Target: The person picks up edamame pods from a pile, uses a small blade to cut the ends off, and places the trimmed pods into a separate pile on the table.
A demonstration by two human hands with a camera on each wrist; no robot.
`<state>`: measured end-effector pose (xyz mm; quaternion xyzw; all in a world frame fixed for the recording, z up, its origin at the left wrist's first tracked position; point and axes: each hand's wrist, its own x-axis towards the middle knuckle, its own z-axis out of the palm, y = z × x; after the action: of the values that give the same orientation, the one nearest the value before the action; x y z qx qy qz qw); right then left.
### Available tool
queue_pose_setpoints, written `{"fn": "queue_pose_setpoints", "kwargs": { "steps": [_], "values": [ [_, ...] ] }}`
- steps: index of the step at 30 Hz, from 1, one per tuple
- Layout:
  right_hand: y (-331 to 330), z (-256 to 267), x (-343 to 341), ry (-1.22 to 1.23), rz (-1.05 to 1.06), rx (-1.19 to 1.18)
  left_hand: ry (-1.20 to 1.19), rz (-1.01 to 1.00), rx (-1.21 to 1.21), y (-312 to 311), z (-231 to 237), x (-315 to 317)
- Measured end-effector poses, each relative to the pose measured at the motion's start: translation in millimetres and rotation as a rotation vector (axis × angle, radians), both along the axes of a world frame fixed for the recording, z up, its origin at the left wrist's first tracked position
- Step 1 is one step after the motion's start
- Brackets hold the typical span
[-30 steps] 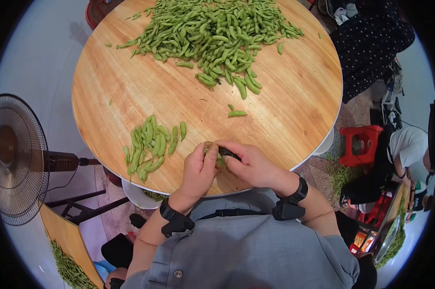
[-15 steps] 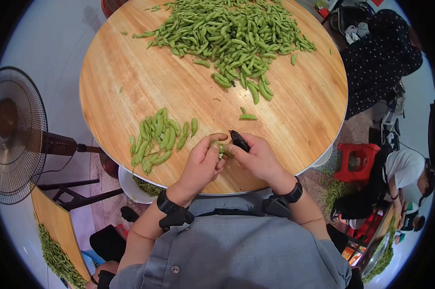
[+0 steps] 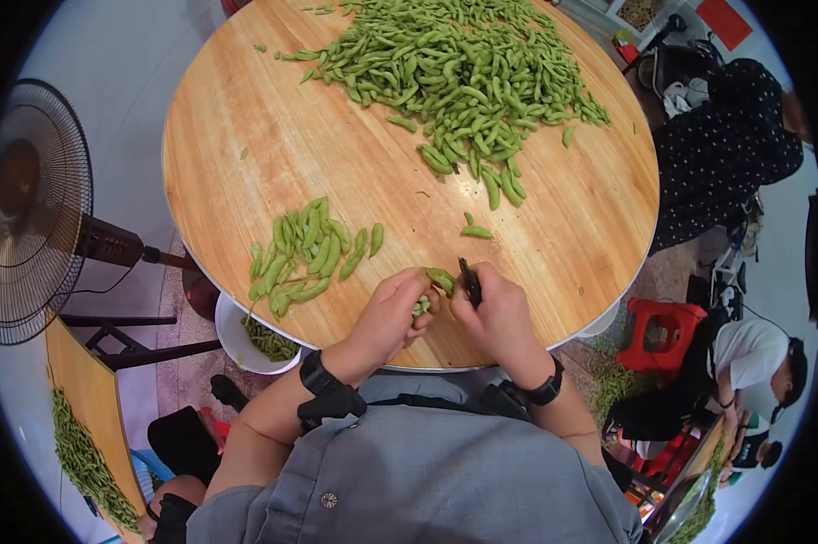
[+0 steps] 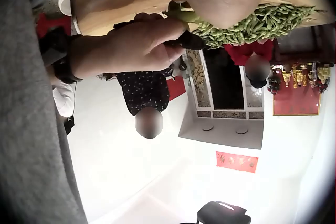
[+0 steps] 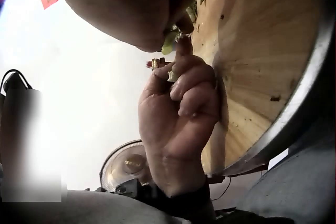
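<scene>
At the table's near edge, my left hand (image 3: 393, 313) curls its fingers around pale green shelled beans (image 3: 421, 306). Some of these also show between its fingers in the right wrist view. My right hand (image 3: 499, 313) grips a slim black tool (image 3: 469, 281) that points away from me; its working end is unclear. A green soybean pod (image 3: 440, 279) spans the gap between the hands, one end at the left fingertips and the other by the right thumb. Left of the hands lies a small group of pods (image 3: 314, 245).
A large heap of pods (image 3: 463, 72) covers the far side of the round wooden table (image 3: 255, 154). Two stray pods (image 3: 476, 232) lie beyond my hands. Below the left edge stands a white bucket (image 3: 237, 326) with pods inside. A fan (image 3: 33, 213) is at left, a red stool (image 3: 661, 331) at right.
My hands have drawn slightly apart, and the pod and shelled beans show more plainly between them. The black tool now points more straight away from me. The head view has shifted.
</scene>
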<state>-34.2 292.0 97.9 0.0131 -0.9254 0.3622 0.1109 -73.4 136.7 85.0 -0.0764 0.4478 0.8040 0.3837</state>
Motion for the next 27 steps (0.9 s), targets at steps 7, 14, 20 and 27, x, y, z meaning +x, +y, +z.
{"fn": "queue_pose_setpoints", "kwargs": {
  "steps": [7, 14, 20, 27],
  "values": [
    [-2.0, 0.8, 1.1, -0.147, -0.114, -0.202, 0.123, -0.033, -0.112, 10.8, 4.1, 1.0],
    [5.9, 2.7, 8.8, -0.21, 0.013, -0.283, 0.481, -0.239, -0.291, -3.5, -0.2, -4.7],
    [-9.1, 19.0, -7.1, -0.083, 0.046, 0.064, 0.122, -0.165, -0.193, -17.1, 3.9, -0.7],
    [-46.3, 2.4, -60.8, 0.119, 0.186, -0.103, -0.349, -0.03, 0.13, -35.6, -0.1, 5.8]
  ]
}}
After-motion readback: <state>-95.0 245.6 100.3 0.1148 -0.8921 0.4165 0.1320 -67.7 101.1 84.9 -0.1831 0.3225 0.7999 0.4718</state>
